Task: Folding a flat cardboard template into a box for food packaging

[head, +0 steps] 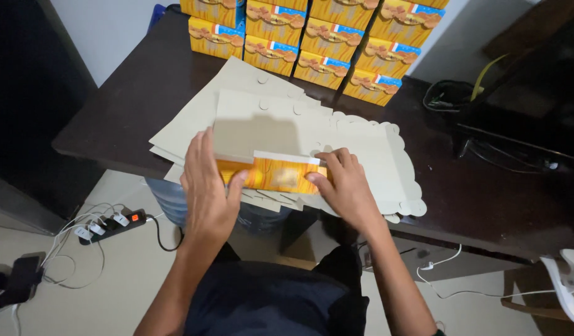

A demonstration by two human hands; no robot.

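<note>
Lap: dark clothing (268,305) fills the lower middle of the frame, nearest the camera, with both forearms reaching up from it.
Left hand: the left hand (207,186) lies just left of centre, fingers flat and pointing up along the left end of the carton blank, thumb pressed on its orange printed face; the grip is a loose pinch on that end, not a closed fist.
Right hand: the right hand (344,186) sits just right of centre, fingers curled over the right end of the same blank, thumb on the orange face; its grip is half closed around that edge.
Carton blank: the carton blank (268,155) is at the centre of the frame, held between both hands, its grey unprinted side turned up and an orange printed strip folded toward the camera along its lower edge.
Flat stack: a stack of flat blanks (374,155) lies under it, grey side up, spreading right with a scalloped edge.
Bench: the dark bench (125,106) carries the stack and runs across the middle of the frame.
Finished boxes: orange boxes (312,37) stand stacked in rows at the top centre.
Floor: a power strip (110,225) with plugs lies at lower left.
</note>
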